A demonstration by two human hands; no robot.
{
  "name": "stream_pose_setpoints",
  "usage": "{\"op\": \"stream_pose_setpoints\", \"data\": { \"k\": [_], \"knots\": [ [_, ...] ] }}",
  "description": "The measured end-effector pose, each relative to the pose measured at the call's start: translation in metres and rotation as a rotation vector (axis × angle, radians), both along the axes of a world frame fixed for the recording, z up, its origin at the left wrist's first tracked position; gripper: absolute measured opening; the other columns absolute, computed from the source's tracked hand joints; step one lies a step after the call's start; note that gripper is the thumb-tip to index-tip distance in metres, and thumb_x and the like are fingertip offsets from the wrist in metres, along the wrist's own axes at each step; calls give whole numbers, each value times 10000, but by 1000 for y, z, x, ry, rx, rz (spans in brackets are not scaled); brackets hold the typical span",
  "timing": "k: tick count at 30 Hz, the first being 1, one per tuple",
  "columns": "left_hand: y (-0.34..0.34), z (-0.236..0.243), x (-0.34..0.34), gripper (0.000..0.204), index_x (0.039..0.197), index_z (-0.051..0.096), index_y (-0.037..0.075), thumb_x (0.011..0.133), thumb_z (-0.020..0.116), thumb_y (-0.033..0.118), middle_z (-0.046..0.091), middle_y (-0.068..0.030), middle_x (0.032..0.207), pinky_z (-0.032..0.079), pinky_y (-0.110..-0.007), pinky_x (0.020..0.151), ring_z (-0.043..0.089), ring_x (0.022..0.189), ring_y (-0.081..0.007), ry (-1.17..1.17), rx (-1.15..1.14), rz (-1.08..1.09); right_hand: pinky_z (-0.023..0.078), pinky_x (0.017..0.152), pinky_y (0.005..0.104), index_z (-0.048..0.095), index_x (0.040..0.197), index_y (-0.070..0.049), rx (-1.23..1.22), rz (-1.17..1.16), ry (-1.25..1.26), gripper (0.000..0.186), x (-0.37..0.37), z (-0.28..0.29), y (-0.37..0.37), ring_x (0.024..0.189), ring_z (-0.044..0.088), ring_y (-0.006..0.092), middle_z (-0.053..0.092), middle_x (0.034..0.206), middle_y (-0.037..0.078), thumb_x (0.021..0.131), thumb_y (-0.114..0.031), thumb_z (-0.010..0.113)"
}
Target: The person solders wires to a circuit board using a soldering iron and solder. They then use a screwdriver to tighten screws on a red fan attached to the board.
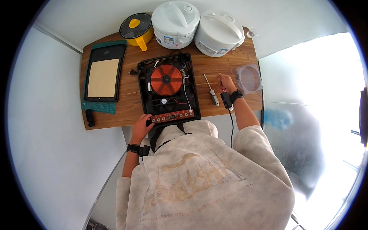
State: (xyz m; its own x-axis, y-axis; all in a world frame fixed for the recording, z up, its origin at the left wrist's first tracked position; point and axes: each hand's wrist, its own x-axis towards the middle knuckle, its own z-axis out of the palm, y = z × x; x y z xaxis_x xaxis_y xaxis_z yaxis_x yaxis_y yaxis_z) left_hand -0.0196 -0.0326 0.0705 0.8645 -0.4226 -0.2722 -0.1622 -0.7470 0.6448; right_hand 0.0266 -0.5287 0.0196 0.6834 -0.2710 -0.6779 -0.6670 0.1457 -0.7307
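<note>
An opened black appliance housing (pixel 145 103) lies before me, with a round copper-red coil (pixel 161 80), a black fan (pixel 164 101) and a red control board (pixel 161 118) along its front. My left hand (pixel 144 126) grips the housing's front left corner beside the board. Right of the housing, my right hand (pixel 226 82) is closed above the table; what its fingers hold, if anything, is too small to make out. A screwdriver with a grey handle (pixel 214 98) lies just left of that hand. A black device with a cable (pixel 226 100) is at my right wrist.
On the wooden table (pixel 241 107), a yellow pot (pixel 143 38) and two white cookers (pixel 174 27) (pixel 214 32) stand at the back. A black panel (pixel 122 55) lies on a green mat (pixel 100 108) at left. A clear plastic part (pixel 257 88) lies right; walls enclose the sides.
</note>
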Motion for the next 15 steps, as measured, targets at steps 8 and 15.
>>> {"op": "stream_pose_setpoints", "data": {
  "k": [8, 15],
  "knots": [
    [-1, -2, 1, 428, 1163, 624, 138, 765, 779, 130, 639, -52, 1019, 535, -384, 770, 655, 965, -277, 20, -11, 7, 307, 416, 317, 659, 949, -74, 5, -7, 16, 267, 6, -16, -7, 412, 314, 126, 406, 567, 9, 942, -307, 531],
    [-3, 1, 2, 415, 1158, 624, 130, 771, 775, 135, 639, -52, 1021, 533, -375, 763, 653, 957, -279, 21, 12, 3, 349, 452, 327, 632, 892, -77, -39, 35, 103, 304, 10, -20, -12, 459, 340, 128, 403, 583, -4, 937, -356, 521]
  ]
}}
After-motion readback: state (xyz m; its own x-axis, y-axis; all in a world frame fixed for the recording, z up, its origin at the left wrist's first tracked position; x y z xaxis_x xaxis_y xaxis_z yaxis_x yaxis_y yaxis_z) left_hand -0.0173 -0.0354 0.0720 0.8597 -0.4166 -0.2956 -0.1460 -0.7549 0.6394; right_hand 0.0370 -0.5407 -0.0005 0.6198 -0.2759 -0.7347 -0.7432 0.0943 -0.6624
